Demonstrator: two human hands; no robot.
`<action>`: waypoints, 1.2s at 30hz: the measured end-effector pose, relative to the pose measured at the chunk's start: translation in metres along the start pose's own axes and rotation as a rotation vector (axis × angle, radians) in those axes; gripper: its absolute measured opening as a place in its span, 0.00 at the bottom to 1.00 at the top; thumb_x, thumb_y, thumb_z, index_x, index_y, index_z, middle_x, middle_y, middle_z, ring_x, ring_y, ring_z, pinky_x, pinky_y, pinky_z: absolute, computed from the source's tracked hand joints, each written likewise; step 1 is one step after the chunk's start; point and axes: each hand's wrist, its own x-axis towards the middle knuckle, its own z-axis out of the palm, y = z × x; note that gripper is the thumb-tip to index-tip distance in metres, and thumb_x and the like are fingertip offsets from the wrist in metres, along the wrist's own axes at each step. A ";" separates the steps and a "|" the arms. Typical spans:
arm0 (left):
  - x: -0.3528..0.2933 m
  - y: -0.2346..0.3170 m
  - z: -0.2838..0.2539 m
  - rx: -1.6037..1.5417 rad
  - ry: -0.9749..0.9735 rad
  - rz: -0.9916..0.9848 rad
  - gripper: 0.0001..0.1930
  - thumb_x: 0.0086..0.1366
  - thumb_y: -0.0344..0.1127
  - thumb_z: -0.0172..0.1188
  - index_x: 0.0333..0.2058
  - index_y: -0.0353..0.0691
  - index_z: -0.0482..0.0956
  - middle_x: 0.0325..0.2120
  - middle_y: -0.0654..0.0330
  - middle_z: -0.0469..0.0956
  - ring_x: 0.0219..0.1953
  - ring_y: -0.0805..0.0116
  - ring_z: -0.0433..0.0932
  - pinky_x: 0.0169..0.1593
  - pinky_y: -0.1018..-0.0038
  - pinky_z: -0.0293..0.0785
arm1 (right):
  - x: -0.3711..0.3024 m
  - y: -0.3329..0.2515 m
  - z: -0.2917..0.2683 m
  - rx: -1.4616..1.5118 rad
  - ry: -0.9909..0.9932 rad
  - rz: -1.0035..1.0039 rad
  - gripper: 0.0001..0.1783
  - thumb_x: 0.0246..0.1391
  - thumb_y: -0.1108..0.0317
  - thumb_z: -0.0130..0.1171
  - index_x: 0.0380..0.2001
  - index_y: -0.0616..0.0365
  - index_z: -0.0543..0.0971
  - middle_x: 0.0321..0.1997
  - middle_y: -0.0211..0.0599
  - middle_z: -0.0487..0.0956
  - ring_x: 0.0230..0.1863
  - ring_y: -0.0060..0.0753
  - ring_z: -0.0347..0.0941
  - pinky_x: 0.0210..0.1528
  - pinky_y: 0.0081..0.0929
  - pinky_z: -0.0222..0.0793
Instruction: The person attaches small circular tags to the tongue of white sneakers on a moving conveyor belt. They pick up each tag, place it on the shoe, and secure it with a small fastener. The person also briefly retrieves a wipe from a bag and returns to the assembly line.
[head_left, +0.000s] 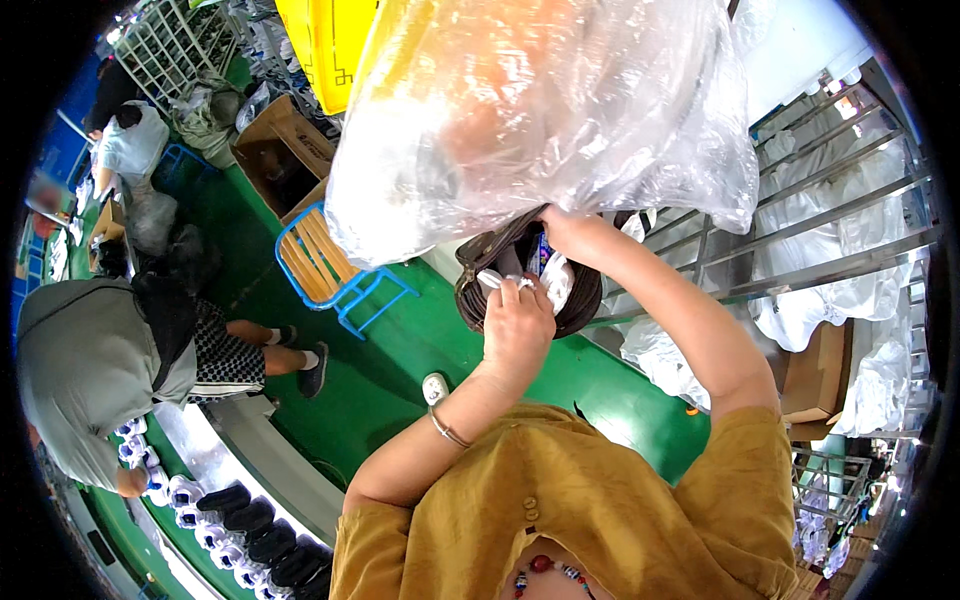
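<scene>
A dark brown handbag (470,302) hangs open in front of me, beneath a big clear plastic bag (560,120). My right hand (570,232) is closed on the handbag's upper rim. At the handbag's mouth, the fingers of my left hand (518,322) are curled and pressed together on a white, crumpled thing (490,282), which may be tissue or thin plastic. Beside it inside are another white bundle (556,285) and a small blue-purple patterned item (544,255). The bottom of the handbag's inside is hidden.
A metal rack (820,215) with white plastic bags stands at right. To the left are a wooden-slatted stool (315,255) with a blue frame and an open cardboard box (275,165). A person in grey (100,350) works by a line of shoes (250,525). The floor (440,310) is green.
</scene>
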 end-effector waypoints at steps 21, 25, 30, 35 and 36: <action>-0.033 -0.020 0.003 0.025 0.028 0.062 0.26 0.49 0.30 0.55 0.49 0.25 0.74 0.23 0.61 0.68 0.33 0.64 0.68 0.35 0.72 0.66 | 0.039 -0.034 0.008 0.260 -0.291 0.062 0.17 0.57 0.67 0.51 0.49 0.59 0.75 0.48 0.46 0.78 0.46 0.39 0.73 0.53 0.32 0.65; -0.032 -0.016 0.000 0.021 0.036 0.057 0.26 0.49 0.29 0.55 0.49 0.25 0.74 0.22 0.62 0.67 0.32 0.64 0.68 0.34 0.72 0.66 | 0.032 -0.023 0.012 0.112 -0.364 -0.036 0.18 0.52 0.61 0.58 0.46 0.56 0.77 0.41 0.43 0.80 0.40 0.37 0.74 0.47 0.32 0.68; -0.032 -0.010 0.000 0.032 0.101 0.036 0.25 0.49 0.28 0.55 0.49 0.28 0.75 0.22 0.61 0.67 0.32 0.63 0.67 0.35 0.71 0.67 | 0.004 -0.011 0.041 0.034 -0.090 -0.017 0.16 0.49 0.62 0.60 0.39 0.60 0.79 0.36 0.48 0.79 0.36 0.47 0.75 0.41 0.37 0.70; -0.034 -0.011 -0.009 0.028 0.153 -0.001 0.23 0.50 0.27 0.55 0.47 0.30 0.75 0.24 0.60 0.67 0.33 0.61 0.67 0.36 0.69 0.68 | -0.014 -0.027 0.041 -0.014 0.003 -0.010 0.14 0.54 0.68 0.53 0.44 0.57 0.77 0.42 0.52 0.78 0.43 0.55 0.74 0.42 0.45 0.71; -0.034 -0.011 -0.010 0.034 0.173 -0.005 0.22 0.50 0.27 0.55 0.47 0.30 0.75 0.25 0.59 0.67 0.33 0.61 0.68 0.36 0.69 0.69 | -0.020 -0.032 0.038 -0.018 0.033 -0.034 0.13 0.51 0.69 0.53 0.40 0.59 0.77 0.38 0.54 0.78 0.40 0.55 0.75 0.41 0.45 0.72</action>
